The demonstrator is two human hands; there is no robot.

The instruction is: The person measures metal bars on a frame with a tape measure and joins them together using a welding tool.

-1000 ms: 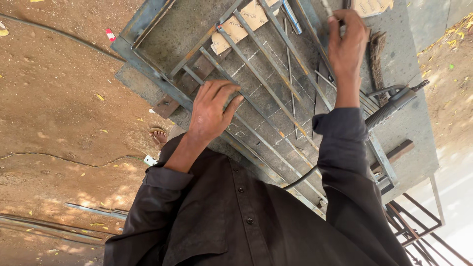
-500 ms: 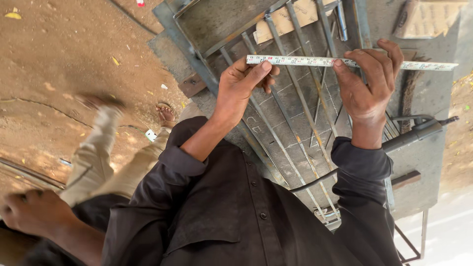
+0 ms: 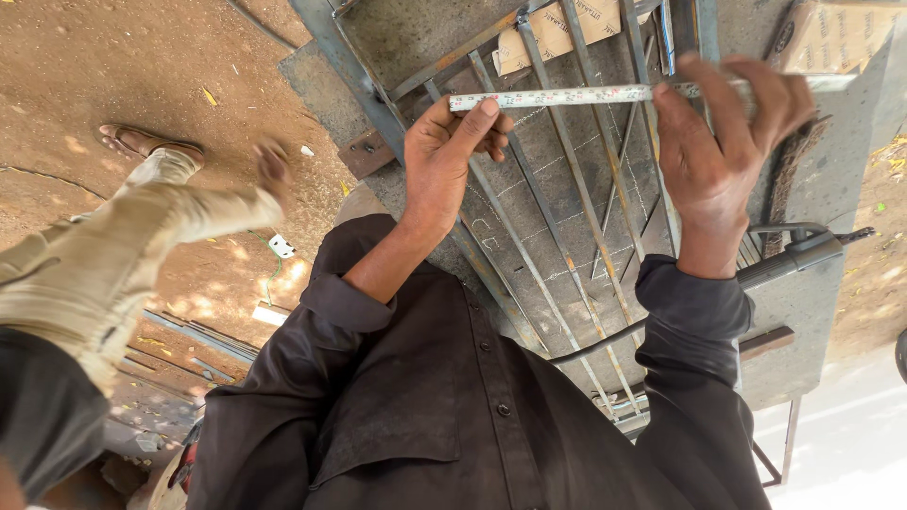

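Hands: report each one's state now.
Left hand: closed, pinching one end of the metal ruler.
Right hand: closed, gripping the same ruler further along.

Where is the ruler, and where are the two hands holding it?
ruler (image 3: 567, 96), head view, middle of its strip between the hands.
left hand (image 3: 444, 165), head view, back of the hand.
right hand (image 3: 713, 156), head view, back of the hand.

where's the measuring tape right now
In the head view, top centre: the measuring tape is stretched between the left hand and right hand, above the metal bars.
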